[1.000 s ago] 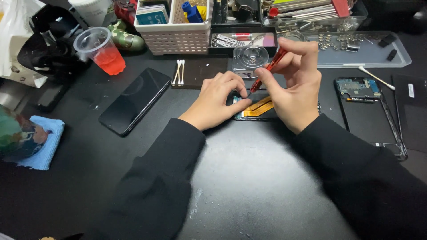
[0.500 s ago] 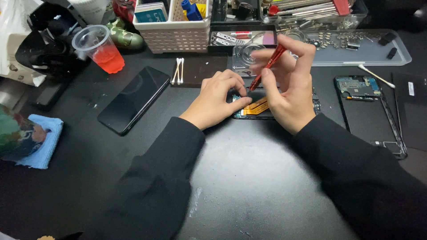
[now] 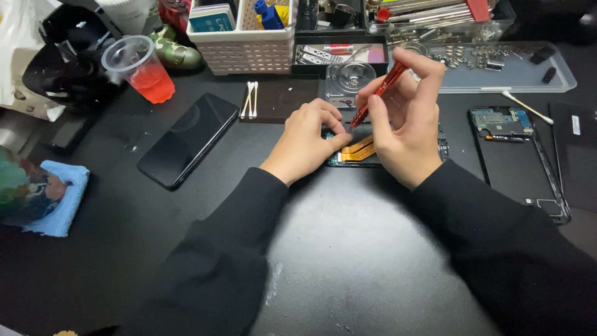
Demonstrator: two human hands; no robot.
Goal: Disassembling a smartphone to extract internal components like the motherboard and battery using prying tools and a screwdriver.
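Observation:
An opened phone (image 3: 359, 151) with orange ribbon cables lies on the black mat, mostly hidden under both hands. My left hand (image 3: 308, 140) rests on its left edge, fingers curled and pressing it down. My right hand (image 3: 404, 127) grips a thin red screwdriver (image 3: 378, 94) between thumb and fingers. The driver tilts down and to the left, with its tip at the phone's upper part, beside my left fingertips.
A black phone screen (image 3: 188, 139) lies left. A clear cup of red drink (image 3: 138, 68), cotton swabs (image 3: 250, 99), a white basket (image 3: 245, 40) and a clear parts tray (image 3: 497, 68) line the back. A stripped phone frame (image 3: 516, 155) lies right; a blue cloth (image 3: 59, 199) far left.
The view has shifted slightly. My right hand keeps turning the red screwdriver in the same spot; my left hand has stayed on the phone.

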